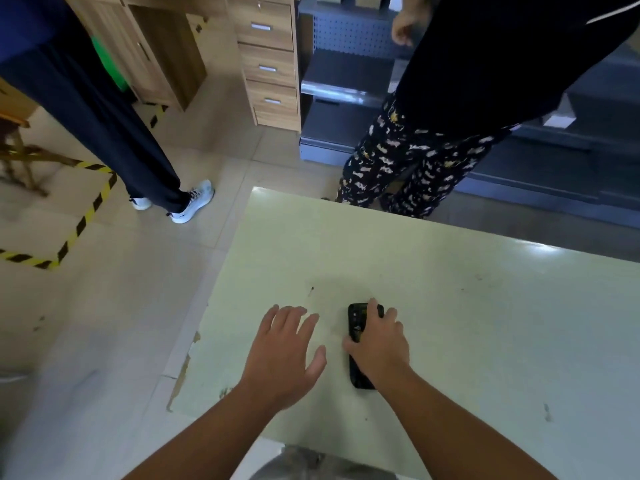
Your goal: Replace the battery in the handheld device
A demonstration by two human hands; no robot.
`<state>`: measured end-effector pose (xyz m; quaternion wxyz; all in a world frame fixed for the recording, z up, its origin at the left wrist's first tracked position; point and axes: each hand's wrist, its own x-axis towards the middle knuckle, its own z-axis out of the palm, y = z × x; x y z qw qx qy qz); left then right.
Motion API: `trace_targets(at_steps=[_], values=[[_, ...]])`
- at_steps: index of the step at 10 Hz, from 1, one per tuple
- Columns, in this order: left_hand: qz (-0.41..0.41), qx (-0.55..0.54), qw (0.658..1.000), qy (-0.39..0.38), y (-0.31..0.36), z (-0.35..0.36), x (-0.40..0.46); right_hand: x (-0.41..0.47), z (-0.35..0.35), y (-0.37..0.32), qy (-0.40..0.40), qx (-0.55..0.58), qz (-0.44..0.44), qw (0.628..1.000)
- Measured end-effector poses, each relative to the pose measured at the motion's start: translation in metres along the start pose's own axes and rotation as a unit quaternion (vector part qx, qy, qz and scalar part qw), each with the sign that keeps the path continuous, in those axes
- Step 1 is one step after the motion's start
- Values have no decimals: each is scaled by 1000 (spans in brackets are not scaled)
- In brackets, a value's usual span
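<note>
A black handheld device [356, 327] lies lengthwise on the pale green table [485, 323], near its front left part. My right hand [379, 341] rests on top of the device, thumb on its left edge and fingers curled over its right side and far end. The device's middle and right side are hidden under that hand. My left hand [287, 351] hovers flat and open just left of the device, fingers spread, holding nothing. No battery is visible.
Two people stand beyond the table: one in patterned trousers [415, 168] at its far edge, one in dark trousers and white shoes [192, 206] on the left floor. A wooden drawer unit [270, 64] and grey shelving [346, 98] stand behind. Yellow-black tape [86, 216] marks the floor.
</note>
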<state>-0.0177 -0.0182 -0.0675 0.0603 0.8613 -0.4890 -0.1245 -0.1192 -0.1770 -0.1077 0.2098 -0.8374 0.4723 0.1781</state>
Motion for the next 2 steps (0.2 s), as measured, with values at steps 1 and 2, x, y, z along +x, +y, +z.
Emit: trace_targets(at_steps=[1,2], values=[[12,-2,1000,6,5,-7,-1,-6,-5,4,-23,11,0,1000],[23,-1,1000,15,10,-12,-5,-8,-27,15,-29,57,-18,998]])
